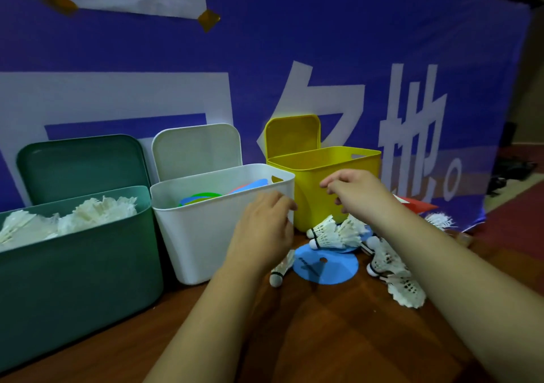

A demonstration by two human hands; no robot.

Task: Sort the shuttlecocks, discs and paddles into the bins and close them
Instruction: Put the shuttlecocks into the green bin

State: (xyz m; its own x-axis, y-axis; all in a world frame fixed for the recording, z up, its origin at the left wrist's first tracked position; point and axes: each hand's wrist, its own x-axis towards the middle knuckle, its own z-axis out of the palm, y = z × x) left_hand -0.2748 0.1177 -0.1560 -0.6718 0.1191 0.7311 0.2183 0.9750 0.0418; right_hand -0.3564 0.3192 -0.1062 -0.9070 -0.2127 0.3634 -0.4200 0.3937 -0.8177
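**A:** Three bins in a row against the banner (294,59), every lid up. The green bin (73,265) on the left is heaped with shuttlecocks (94,213). The white bin (206,235) in the middle has discs (203,198) inside, green and blue ones showing over the rim.

**B:** And the yellow bin (312,182) on the right?

**A:** Can't see into it from this angle. Both hands are up in front of the bins. The left hand (262,229) hangs at the white bin's front right corner with its back to us and its fingers curled over. The palm is hidden, so I can't tell whether it holds anything.

**B:** The right one?

**A:** The right hand (356,191) hovers in front of the yellow bin's wall. Its fingers are loosely bent, the thumb sits below them, and there's nothing in the gap between.

**B:** What's on the floor (323,338)?

**A:** A blue disc (326,268) lies flat below the hands, with one shuttlecock (281,268) at its left edge. A pair (326,232) lies just beyond it by the foot of the yellow bin. A cluster (388,260) is piled under the right forearm. A red piece (418,204) pokes out beyond that arm, and I can't tell if it's a disc or a paddle.
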